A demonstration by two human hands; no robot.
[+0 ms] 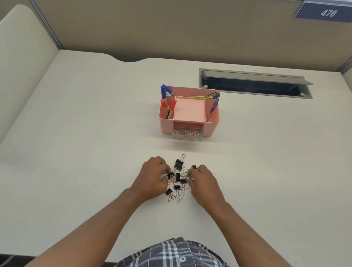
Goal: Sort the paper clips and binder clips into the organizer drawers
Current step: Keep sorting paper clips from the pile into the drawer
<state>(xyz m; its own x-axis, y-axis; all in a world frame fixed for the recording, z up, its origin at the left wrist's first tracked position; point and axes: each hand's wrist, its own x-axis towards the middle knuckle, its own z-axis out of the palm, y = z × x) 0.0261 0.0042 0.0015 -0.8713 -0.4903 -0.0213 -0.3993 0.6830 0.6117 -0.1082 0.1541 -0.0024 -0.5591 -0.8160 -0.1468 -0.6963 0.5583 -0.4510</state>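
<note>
A pile of black binder clips [178,166] and red and silver paper clips [180,197] lies on the white desk [84,168] in front of me. My left hand [152,176] rests on the pile's left side, fingers curled around a black binder clip at its fingertips. My right hand [204,183] sits on the right side, fingers curled into the clips; whether it holds one is hidden. Farther back stands the pink organizer [210,125]. Its clear lower drawer [187,135] is pulled out and holds several paper clips.
Blue and red markers [164,90] and pens stand in the organizer's side compartments; its middle tray [189,109] holds nothing. A grey cable hatch [254,83] is open in the desk at the back right. Beige partition walls enclose the desk.
</note>
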